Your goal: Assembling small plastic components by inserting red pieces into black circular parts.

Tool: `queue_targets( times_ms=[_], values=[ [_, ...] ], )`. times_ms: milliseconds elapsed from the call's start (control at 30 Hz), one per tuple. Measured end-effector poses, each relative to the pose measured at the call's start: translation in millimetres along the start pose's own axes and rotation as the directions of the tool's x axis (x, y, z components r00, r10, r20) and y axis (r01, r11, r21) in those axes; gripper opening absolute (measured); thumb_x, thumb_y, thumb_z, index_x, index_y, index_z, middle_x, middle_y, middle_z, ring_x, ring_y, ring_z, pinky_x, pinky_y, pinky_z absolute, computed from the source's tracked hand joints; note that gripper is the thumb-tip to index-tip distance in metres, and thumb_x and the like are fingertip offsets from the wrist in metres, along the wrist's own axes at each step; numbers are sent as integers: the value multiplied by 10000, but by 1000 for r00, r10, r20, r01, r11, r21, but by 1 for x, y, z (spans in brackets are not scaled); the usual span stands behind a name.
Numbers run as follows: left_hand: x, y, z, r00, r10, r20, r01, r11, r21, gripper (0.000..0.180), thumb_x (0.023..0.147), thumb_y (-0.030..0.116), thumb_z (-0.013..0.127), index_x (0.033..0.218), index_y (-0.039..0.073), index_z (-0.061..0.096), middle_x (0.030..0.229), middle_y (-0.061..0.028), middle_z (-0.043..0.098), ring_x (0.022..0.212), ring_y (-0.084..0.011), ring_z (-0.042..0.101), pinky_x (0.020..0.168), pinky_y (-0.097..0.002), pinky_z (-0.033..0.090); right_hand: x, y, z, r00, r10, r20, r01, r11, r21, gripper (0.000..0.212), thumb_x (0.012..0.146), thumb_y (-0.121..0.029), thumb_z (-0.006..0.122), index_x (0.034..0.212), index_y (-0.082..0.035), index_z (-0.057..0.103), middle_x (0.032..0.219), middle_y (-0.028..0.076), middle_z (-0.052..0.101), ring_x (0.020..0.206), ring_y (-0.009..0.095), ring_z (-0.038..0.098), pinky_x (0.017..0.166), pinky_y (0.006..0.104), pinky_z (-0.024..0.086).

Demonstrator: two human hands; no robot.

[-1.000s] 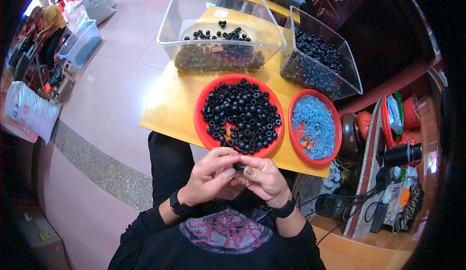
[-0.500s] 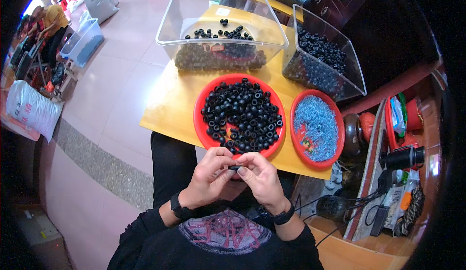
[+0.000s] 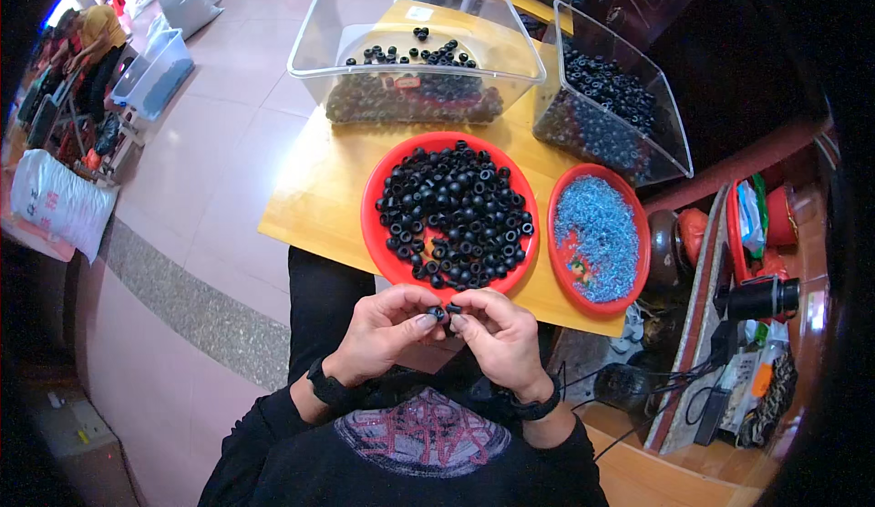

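Where the yellow surface (image 3: 314, 202) fills the middle of the view, four containers are seen standing on it. The largest, a clear plastic bin (image 3: 365, 15) at the far side, is partly filled with black ring-shaped parts, which lie heaped against its near wall and scattered thinly behind. To its right a second clear bin (image 3: 670, 138) is set at an angle and is loaded with the same black parts. Nearer the person, a round red plate (image 3: 375, 234) is covered with a loose single layer of black rings (image 3: 456, 215), many lying flat with their holes upward. Just beside it on the right, a smaller red plate (image 3: 638, 275) is spread with a mass of small pale blue parts (image 3: 597, 234), too fine to be told apart.

Below the near edge of the surface, the left hand (image 3: 383, 334) and the right hand (image 3: 501, 338) are brought together over the lap, each wrist bearing a dark band. A small black ring (image 3: 437, 312) is pinched between the thumb and fingertips of the left hand; a second small black piece (image 3: 454, 309) is pinched in the fingers of the right hand, touching the first. Both sets of fingers are closed narrowly on these pieces.
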State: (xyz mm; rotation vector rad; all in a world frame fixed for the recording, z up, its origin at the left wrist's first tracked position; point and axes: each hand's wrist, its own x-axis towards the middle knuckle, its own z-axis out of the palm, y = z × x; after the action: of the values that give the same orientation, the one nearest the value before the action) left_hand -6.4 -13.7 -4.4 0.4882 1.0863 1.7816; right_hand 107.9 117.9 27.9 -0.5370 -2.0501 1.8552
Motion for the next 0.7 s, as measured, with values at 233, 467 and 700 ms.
queue_targets(
  times_ms=[233,467,700],
  values=[
    [2,0,-3,998,-16,53,23,991,-134,210,868,27,561,1068,-39,552,950,-123,622,832,-179,617,720,-274,501,4,0,-3,997,-67,-32,64,994,-88,166,812,34,588,977,26,607,882,71,591,753,107,585,661,220,472],
    [3,-1,-5,999,-5,51,13,990,-140,229,862,22,570,1080,-43,551,975,-127,623,833,-177,621,733,-281,508,3,-15,7,982,186,-18,-175,951,255,110,836,35,565,943,51,585,897,51,592,794,97,599,685,207,487],
    [2,0,-5,999,31,11,-29,988,-155,216,867,33,579,1076,-20,567,905,-64,636,799,-107,610,696,-226,498,4,-5,9,994,91,-65,-86,993,81,105,813,31,592,918,39,592,836,45,605,765,95,605,639,208,493]
  ],
)
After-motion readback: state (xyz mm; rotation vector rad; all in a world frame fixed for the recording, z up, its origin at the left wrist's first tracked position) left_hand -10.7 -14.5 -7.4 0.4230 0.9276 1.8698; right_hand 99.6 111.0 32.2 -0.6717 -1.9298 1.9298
